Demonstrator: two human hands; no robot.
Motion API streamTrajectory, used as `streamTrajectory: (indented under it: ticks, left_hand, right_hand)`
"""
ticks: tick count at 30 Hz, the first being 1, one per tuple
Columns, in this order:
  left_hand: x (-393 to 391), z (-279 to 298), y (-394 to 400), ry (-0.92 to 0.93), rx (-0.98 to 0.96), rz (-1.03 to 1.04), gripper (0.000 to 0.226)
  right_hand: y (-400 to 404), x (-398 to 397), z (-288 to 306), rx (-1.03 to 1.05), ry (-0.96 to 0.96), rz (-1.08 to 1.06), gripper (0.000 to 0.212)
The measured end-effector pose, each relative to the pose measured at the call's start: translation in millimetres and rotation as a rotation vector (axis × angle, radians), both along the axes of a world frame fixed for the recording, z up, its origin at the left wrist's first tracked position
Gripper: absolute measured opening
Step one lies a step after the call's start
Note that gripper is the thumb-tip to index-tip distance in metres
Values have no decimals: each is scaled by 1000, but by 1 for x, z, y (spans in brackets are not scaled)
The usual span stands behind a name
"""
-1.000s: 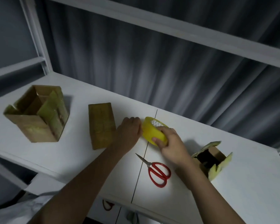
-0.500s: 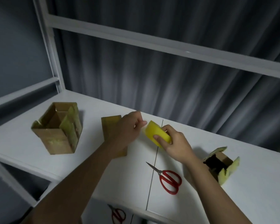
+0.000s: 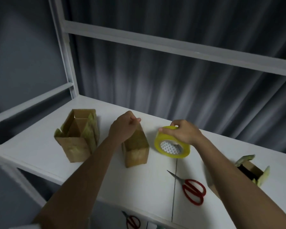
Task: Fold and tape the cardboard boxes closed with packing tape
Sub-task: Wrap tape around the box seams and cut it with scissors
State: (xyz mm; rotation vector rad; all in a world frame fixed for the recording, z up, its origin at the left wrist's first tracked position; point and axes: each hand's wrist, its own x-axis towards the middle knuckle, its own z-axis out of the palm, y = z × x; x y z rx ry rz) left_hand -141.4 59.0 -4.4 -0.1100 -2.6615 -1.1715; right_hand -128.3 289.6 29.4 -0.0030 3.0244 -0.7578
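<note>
From my feed I see the right hand (image 3: 183,134) gripping the yellow roll of packing tape (image 3: 172,147) by its upper rim, fingers curled over the top, the roll tilted so its white patterned core faces me, its lower edge at the white tabletop (image 3: 40,146). My left hand (image 3: 123,128) hangs over the far end of the small closed brown cardboard box (image 3: 135,150), fingers curled with thumb against fingertip; I cannot tell whether a tape end is pinched there. The roll sits just beside that box on its right. Left of it stands a taller open cardboard box (image 3: 78,138) with flaps up. Red-handled scissors (image 3: 191,189) lie nearer me, and another open box (image 3: 251,171) rests at the far right.
</note>
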Motion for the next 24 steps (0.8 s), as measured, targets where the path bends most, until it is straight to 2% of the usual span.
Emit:
streamTrajectory:
  ticks: [3,6,9,10,13,15,20,24]
  left_hand:
    - [-7,-8,-12,-69,29,51,24]
    - [-15,-20,-28,-149,213,149,24]
    - [-17,-26,-37,-209,335,208,25]
    - [-16,-28,-38,-211,345,209,26]
    - [-13,-34,-42,-217,386,216,26]
    - [-14,-39,-45,-245,445,232,24]
    - [-19,-52,-42,-257,519,272,22]
    - [-20,-60,-43,-224,534,307,20]
  right_hand:
    - [-14,-21,0,50,-9,14,61]
    - [-33,-43,-2,62,58,20,62]
    - [-49,-62,-3,354,157,72,68]
    - [-49,-67,-3,371,151,90,71]
    - [-42,-84,-6,216,45,161,70]
    - [-41,-94,-11,188,8,216,68]
    - [-50,-113,-18,450,41,303,69]
    - [-56,-120,-22,472,64,333,71]
